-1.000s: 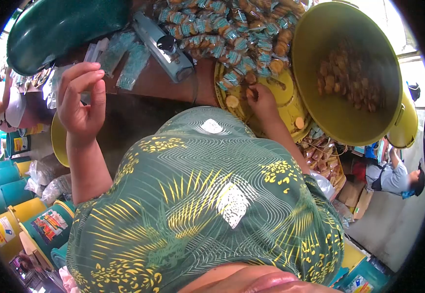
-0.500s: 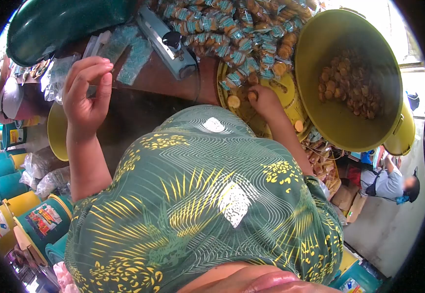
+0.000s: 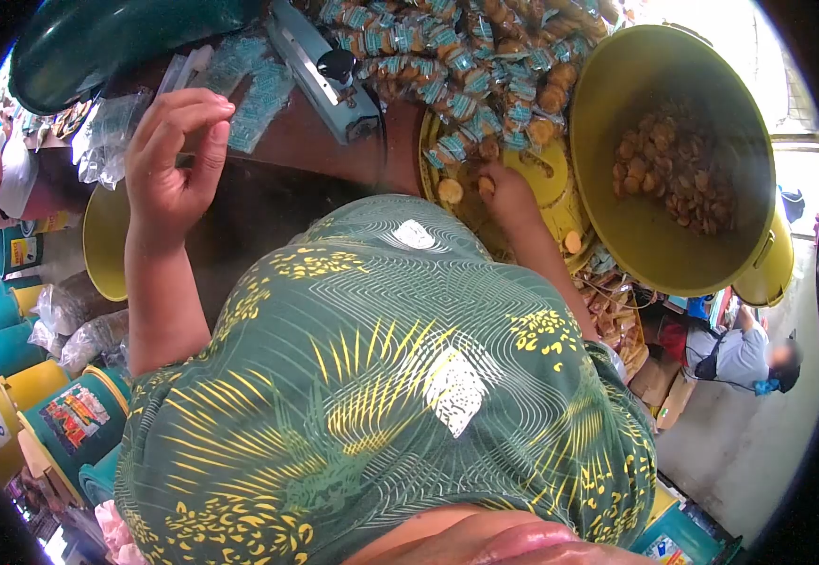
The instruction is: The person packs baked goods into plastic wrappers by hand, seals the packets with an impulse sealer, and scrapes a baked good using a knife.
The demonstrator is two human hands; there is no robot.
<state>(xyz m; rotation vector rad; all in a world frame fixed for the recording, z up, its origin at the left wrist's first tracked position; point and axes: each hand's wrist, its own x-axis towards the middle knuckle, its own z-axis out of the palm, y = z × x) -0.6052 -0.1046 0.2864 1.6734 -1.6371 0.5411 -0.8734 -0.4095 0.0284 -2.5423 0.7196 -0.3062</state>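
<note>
My left hand (image 3: 176, 165) is raised near the printed plastic bags (image 3: 263, 99), its fingers curled but apart, with nothing in it. Over the yellow lid (image 3: 549, 202) my right hand (image 3: 508, 196) pinches a small round brown biscuit (image 3: 486, 186). Another biscuit (image 3: 450, 190) lies on the lid to its left, and one more (image 3: 572, 242) lies near the lid's lower right edge. Filled biscuit packets (image 3: 456, 94) are heaped just above my right hand. Right of the lid, a big yellow tub (image 3: 607, 104) stands tilted, with many loose biscuits inside.
A blue-grey sealer (image 3: 320, 71) lies on the brown table (image 3: 353, 155). A dark green basin (image 3: 117, 47) is at the top left. Teal and yellow buckets (image 3: 75, 414) stand at the lower left. One person (image 3: 734, 353) is at the right, another (image 3: 16, 169) at the far left.
The view has shifted slightly. My left hand has moved a little to the right, its fingers still curled. My right hand remains over the lid with a biscuit.
</note>
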